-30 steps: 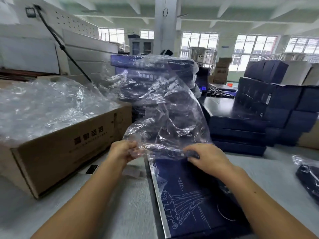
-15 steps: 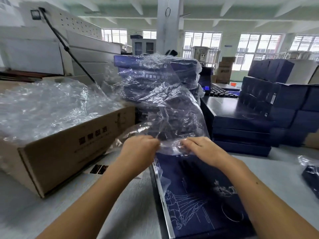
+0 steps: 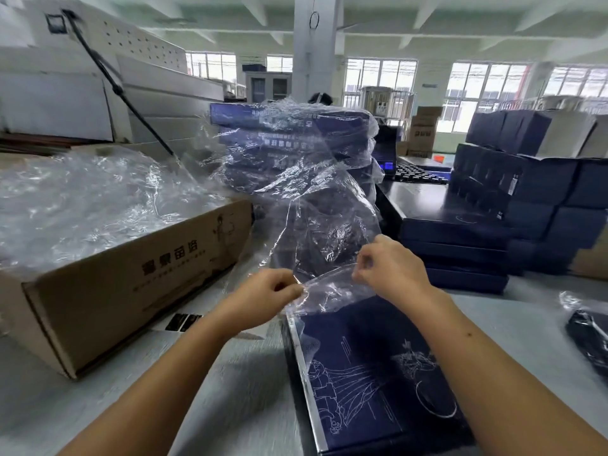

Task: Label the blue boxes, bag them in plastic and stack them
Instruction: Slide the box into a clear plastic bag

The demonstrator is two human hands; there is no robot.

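Head view: my left hand (image 3: 263,291) and right hand (image 3: 391,268), close together, pinch the mouth of the plastic bag (image 3: 329,209) above the blue box (image 3: 371,366) at the near edge of the worktop (image 3: 230,390); I should part the layers wide first.

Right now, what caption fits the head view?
Left hand and right hand pinch a plastic bag above a blue box.
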